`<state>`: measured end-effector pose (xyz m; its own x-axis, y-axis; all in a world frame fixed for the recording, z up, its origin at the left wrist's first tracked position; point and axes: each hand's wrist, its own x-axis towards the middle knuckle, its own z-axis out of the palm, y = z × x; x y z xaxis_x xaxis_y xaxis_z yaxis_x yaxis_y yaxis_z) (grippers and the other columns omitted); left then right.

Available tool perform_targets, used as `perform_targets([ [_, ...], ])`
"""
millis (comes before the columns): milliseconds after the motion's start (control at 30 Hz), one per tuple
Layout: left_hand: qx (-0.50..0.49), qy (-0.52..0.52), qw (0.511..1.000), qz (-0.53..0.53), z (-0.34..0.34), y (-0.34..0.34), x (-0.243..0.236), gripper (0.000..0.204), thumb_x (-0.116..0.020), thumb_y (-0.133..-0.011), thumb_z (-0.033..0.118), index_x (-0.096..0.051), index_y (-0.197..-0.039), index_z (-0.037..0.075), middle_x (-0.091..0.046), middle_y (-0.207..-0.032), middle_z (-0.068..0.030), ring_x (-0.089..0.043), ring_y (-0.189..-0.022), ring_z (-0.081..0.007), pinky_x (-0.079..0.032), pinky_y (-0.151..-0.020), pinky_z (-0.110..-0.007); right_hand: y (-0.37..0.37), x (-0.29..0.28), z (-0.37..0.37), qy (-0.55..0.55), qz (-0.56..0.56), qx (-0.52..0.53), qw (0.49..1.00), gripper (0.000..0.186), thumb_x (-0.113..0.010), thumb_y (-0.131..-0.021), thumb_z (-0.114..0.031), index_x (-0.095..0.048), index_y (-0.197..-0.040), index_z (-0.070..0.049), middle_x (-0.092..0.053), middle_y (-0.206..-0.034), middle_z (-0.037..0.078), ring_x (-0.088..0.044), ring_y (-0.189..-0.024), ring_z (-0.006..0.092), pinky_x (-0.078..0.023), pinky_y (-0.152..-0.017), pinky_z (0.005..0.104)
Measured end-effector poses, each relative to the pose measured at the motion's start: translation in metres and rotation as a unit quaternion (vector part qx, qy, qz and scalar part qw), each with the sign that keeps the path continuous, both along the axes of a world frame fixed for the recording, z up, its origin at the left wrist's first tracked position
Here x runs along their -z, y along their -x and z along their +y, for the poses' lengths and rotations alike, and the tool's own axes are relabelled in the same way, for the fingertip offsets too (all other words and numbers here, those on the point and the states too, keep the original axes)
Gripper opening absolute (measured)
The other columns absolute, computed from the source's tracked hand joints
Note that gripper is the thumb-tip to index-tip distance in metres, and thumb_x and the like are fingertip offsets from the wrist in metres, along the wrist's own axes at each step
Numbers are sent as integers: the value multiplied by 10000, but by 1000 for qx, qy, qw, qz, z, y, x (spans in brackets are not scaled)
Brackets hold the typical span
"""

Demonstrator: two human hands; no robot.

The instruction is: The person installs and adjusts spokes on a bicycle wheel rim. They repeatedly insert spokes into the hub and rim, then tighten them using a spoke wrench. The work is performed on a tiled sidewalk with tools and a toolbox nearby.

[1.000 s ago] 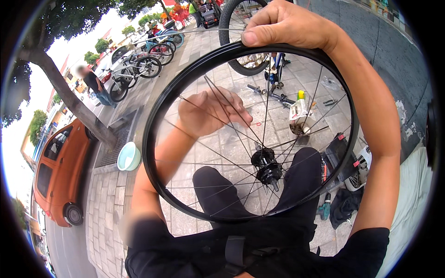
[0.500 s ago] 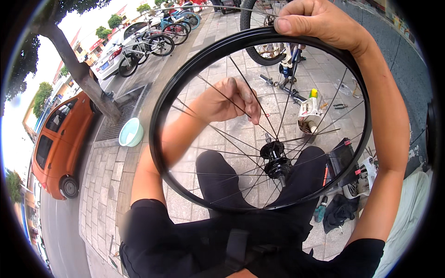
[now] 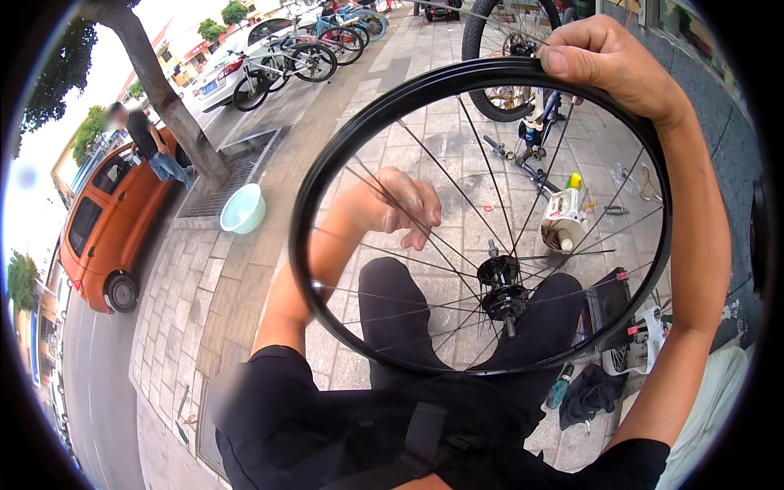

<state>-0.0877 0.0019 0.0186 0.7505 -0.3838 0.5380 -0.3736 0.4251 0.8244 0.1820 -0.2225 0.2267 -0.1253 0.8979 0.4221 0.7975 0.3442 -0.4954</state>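
Note:
A black bicycle wheel (image 3: 304, 211) without a tire stands tilted before me, its lower rim near my lap. My right hand (image 3: 600, 64) grips the top of its rim, thumb on the near side and fingers over the far side. Thin black spokes run to the black hub (image 3: 501, 286), which hangs between my knees. My left hand (image 3: 406, 204) is behind the spokes at the wheel's left half. Its fingers are half curled and apart, with nothing visible in them; whether they touch a spoke I cannot tell.
Beyond the wheel stands a bicycle (image 3: 535, 122) with a fat tire. Right of my knees are a white container (image 3: 563, 220) of tools, a green-handled tool (image 3: 560, 390) and a black cloth (image 3: 590, 396). A pale green basin (image 3: 243, 209) sits left, near an orange car (image 3: 122, 220).
My left hand's fingers have loosened from a tighter curl and shifted relative to the spokes. My right hand keeps its hold on the rim. A person now shows beside the orange car.

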Motion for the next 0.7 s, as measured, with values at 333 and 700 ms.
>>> perform_targets([
  [333, -60, -107, 992, -14, -24, -7, -20, 259, -795, -834, -39, -752, -1086, -1, -709, -1069, -242, -713, -1017, -362, -595, -802, -422, 18, -12, -18, 83, 137, 6, 987, 291, -778, -955, -268, -782, -1031, 14, -737, -889, 0, -625, -790, 67, -515, -710, 238],
  [700, -63, -196, 976, -74, -29, 3, -30, 179, -767, -863, 25, -756, -1036, -21, -669, -1209, -253, -639, -1174, -425, -561, -885, -476, 24, -3, -8, 66, 154, 25, 986, 327, -809, -925, -294, -787, -1012, 20, -747, -883, 14, -637, -781, 75, -522, -704, 244],
])
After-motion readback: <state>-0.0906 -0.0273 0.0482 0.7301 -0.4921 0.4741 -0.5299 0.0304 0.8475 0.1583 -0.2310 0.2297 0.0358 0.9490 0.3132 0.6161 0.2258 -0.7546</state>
